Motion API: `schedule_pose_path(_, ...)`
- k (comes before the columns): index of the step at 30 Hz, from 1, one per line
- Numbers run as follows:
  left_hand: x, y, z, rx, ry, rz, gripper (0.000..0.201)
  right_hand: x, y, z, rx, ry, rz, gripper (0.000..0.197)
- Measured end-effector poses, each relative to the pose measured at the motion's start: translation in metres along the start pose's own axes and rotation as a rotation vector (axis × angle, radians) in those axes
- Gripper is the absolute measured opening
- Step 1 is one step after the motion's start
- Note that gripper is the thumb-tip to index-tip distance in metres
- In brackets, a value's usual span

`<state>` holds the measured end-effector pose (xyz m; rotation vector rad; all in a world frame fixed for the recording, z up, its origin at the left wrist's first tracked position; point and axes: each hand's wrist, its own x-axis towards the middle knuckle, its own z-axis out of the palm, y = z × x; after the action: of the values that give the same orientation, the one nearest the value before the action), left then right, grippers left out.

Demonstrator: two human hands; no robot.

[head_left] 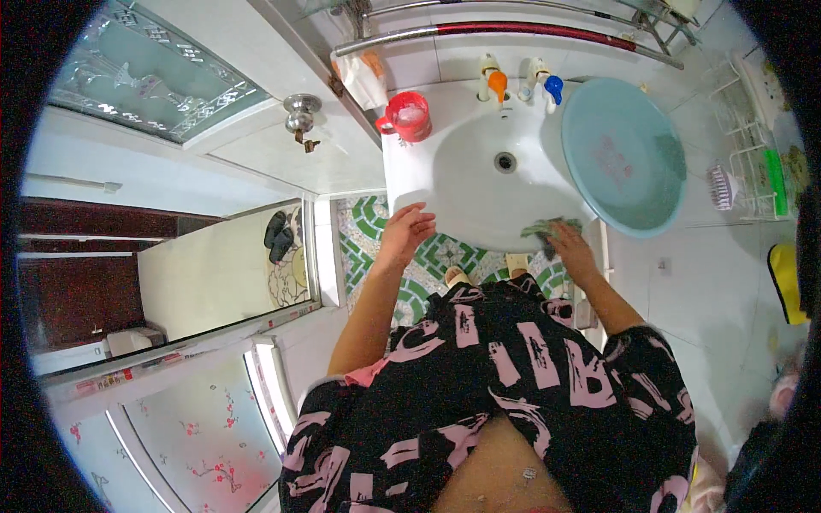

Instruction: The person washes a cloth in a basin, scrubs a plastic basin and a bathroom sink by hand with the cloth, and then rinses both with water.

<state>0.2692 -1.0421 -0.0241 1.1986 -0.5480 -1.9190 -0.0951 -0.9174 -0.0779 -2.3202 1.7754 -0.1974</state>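
Observation:
A white washbasin [462,192] with a drain in its bowl lies in front of me. At its front right rim, my right hand [571,243] presses a crumpled grey-green cloth [542,229] against the basin, the fingers closed over it. Beside the front left rim hovers my left hand [409,234], with loosely bent fingers slightly apart and nothing in them. A light blue plastic tub [624,184] leans on the basin's right side, just beyond my right hand. Toward the back left corner stands a red mug [409,118] with something whitish inside.
Two taps, one with an orange handle [498,84] and one with a blue handle [554,88], rise behind the bowl. Above them runs a red and silver rail [513,29]. A white door [282,158] with a knob stands at left; a wire rack [753,162] hangs at right.

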Motion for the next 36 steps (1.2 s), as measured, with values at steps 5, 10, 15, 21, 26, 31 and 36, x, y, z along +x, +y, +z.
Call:
schedule_pose_path(5, 0.039, 0.036, 0.035, -0.023, -0.031, 0.079, 0.029, -0.003, 0.011, -0.012, 0.274, 0.137, 0.21, 0.04)
schedule_pose_path(10, 0.099, 0.08, 0.064, 0.498, 0.08, 0.641, 0.02, 0.015, -0.013, -0.018, 1.423, 0.1, 0.563, 0.032)
schedule_pose_path(15, 0.174, 0.101, 0.06, 0.998, 0.329, 0.531, 0.033, 0.019, -0.036, -0.098, 1.858, 0.191, 0.663, 0.035)
schedule_pose_path(21, 0.248, 0.098, 0.045, 1.104, 0.427, 0.155, 0.043, -0.01, -0.003, -0.161, 2.042, 0.59, 0.669, 0.041)
schedule_pose_path(26, 0.299, 0.118, -0.047, 0.952, 0.306, 0.152, 0.027, -0.057, 0.077, -0.153, 1.604, 0.669, 0.968, 0.037)
schedule_pose_path(31, 0.287, 0.091, 0.048, 1.075, 0.313, 0.067, 0.034, -0.09, 0.135, -0.152, 1.268, 0.857, 1.107, 0.041)
schedule_pose_path(36, 0.285, 0.112, 0.007, 1.852, 0.3, 0.352, 0.034, -0.059, 0.179, -0.143, 1.229, 0.635, 1.082, 0.044)
